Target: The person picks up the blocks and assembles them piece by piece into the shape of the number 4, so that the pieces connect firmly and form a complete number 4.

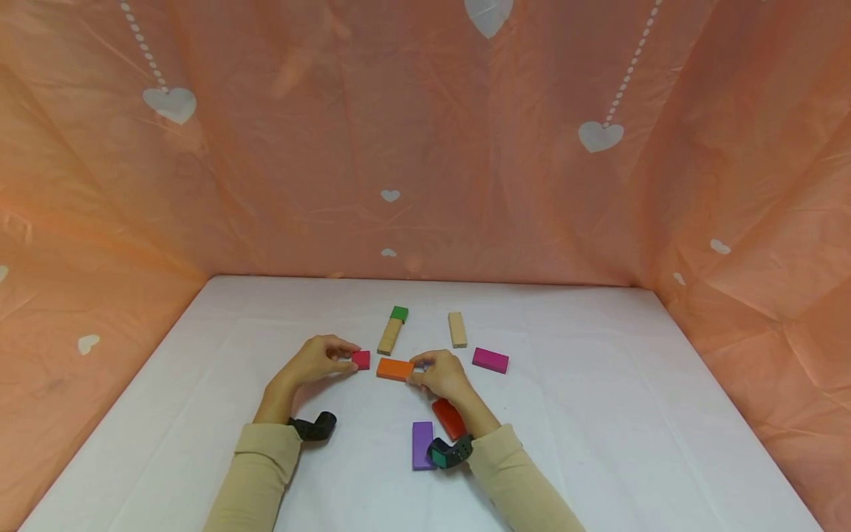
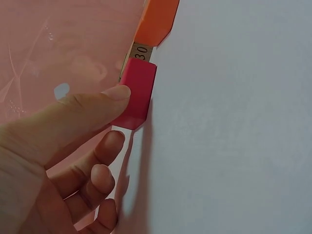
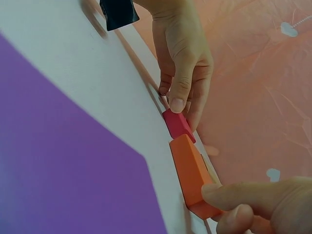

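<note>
In the head view my left hand (image 1: 321, 360) pinches a short pinkish-red block (image 1: 361, 360) on the white table. Its thumb lies on the near side of the block in the left wrist view, and the other fingertips are partly hidden. Just to the right, my right hand (image 1: 442, 374) holds the right end of an orange block (image 1: 395, 369) between thumb and fingers. A narrow gap parts the two blocks. Beyond them stands a plain wooden block (image 1: 389, 337) with a small green block (image 1: 400, 314) at its far end.
Under the right forearm lie a red block (image 1: 448, 418) and a purple block (image 1: 422, 445), the latter partly covered by the wrist camera. A magenta block (image 1: 490, 360) and another plain wooden block (image 1: 457, 329) lie to the right. An orange curtain (image 1: 425, 148) surrounds the table (image 1: 598, 414).
</note>
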Motion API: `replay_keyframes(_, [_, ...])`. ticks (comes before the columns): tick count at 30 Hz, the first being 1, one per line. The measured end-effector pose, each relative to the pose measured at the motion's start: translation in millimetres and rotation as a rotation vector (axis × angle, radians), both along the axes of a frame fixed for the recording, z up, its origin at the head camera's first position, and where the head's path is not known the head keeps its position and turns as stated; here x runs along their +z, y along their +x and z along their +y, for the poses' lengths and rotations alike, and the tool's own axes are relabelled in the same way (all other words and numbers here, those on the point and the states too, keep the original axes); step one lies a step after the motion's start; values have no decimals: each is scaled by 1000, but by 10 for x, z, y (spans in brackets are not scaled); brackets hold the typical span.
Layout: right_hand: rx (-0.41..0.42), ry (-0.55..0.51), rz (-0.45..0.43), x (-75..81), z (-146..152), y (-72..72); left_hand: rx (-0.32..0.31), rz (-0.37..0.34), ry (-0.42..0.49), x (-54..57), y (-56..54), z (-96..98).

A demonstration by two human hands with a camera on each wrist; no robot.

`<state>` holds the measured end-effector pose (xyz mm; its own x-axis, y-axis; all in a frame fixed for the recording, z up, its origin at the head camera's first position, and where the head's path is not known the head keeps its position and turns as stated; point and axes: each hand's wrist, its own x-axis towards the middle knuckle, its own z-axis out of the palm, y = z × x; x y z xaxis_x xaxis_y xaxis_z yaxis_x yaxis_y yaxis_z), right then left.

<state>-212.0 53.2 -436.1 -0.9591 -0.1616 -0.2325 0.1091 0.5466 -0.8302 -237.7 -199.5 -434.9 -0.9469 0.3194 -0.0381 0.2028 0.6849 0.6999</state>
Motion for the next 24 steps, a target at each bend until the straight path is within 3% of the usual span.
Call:
replay_keyframes(14, [-8,19,4,7,5,-2,-6,-2,3,-36,-13,15])
replay_keyframes(24, [-24,14,-35,33,11,-15,-8,-40,18,0,8,77])
